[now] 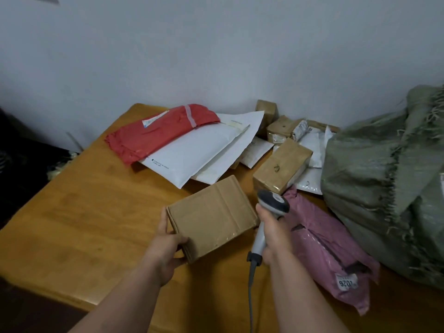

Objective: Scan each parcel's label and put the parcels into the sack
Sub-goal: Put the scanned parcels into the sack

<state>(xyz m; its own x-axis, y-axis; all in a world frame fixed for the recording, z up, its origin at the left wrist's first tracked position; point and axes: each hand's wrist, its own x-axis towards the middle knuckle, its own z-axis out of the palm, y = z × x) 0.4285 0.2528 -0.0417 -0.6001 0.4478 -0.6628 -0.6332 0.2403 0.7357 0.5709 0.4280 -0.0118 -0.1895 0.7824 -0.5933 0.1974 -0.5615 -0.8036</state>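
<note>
My left hand [168,246] grips the near left corner of a flat brown cardboard box [211,217], tilted above the wooden table [84,224]. No label shows on its upper face. My right hand [274,234] holds a grey barcode scanner [271,205] by its handle, right beside the box's right edge, with its cable hanging down. The green woven sack [389,179] slumps at the table's right side.
A pink mailer [329,255] lies under my right hand. Behind are a red mailer [158,133], white padded envelopes [192,155], a taped brown box [281,164] and several small parcels near the wall. Dark clutter sits left of the table.
</note>
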